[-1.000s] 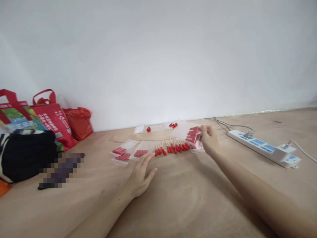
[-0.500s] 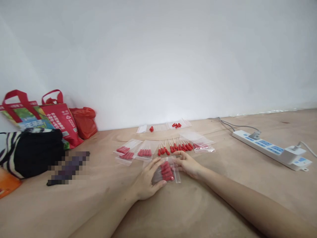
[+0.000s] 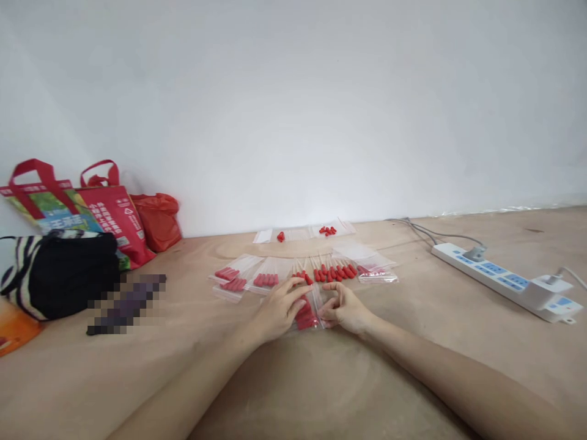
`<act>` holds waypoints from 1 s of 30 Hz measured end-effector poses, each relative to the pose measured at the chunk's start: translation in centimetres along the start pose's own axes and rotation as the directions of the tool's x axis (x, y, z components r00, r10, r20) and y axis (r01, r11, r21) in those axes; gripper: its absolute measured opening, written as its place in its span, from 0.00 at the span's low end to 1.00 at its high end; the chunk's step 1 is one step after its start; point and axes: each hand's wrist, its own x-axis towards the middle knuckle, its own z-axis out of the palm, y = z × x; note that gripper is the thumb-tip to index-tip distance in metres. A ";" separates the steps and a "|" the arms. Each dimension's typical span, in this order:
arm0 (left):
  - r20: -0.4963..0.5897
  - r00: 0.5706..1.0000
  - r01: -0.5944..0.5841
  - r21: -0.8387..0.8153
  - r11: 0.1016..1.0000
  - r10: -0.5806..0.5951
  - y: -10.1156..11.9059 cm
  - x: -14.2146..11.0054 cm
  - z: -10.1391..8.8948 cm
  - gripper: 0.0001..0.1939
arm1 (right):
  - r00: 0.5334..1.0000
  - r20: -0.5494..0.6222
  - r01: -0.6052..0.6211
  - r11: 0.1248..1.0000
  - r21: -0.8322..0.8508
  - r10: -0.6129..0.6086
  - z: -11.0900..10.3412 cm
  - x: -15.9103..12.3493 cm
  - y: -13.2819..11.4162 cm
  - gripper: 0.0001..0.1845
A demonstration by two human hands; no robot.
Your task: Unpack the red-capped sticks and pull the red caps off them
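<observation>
A clear zip-lock bag (image 3: 304,319) holding several red-tipped sticks lies flat on the table close to me. My left hand (image 3: 279,308) grips the bag from the left, fingers over the top and thumb on its near side, hiding part of it. At the bag's right, sealing edge, my right hand (image 3: 343,308) pinches the plastic between thumb and fingers. Just beyond are loose red-tipped sticks (image 3: 337,272) fanned out in a row. Left of them lie filled bags (image 3: 266,280), and another filled bag (image 3: 378,277) sits to the right.
Against the wall stand a red shopping bag (image 3: 117,220) and a red plastic bag (image 3: 158,220). A black cloth bag (image 3: 77,275) and a blurred dark object (image 3: 128,304) are at left. A white power strip (image 3: 499,275) with cables lies at right. More red pieces (image 3: 327,230) sit at the back.
My left hand has slid up and right over the bag, its thumb drawing in toward the fingers. My right hand has closed into a pinch on the bag's edge.
</observation>
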 end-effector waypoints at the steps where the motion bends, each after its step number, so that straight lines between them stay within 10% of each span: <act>1: 0.016 0.998 -0.060 0.033 0.998 0.060 -0.2 0.6 0.0 0.18 | 1.000 0.002 0.009 1.000 0.006 -0.009 0.0 0.0 0.1 0.32; 8: 0.135 0.945 -0.310 0.090 0.947 0.296 -0.9 2.9 0.5 0.19 | 0.998 0.041 0.055 0.998 0.035 -0.056 0.1 0.1 0.3 0.35; 15: 0.004 0.918 -0.396 0.020 0.918 0.396 -1.3 2.9 1.2 0.14 | 0.997 0.038 0.061 0.998 -0.034 -0.060 0.2 0.1 0.4 0.35; 30: -0.080 0.918 -0.383 0.070 0.921 0.388 -1.5 2.5 1.4 0.17 | 0.993 0.073 0.093 0.996 0.012 -0.094 -0.2 0.0 0.2 0.34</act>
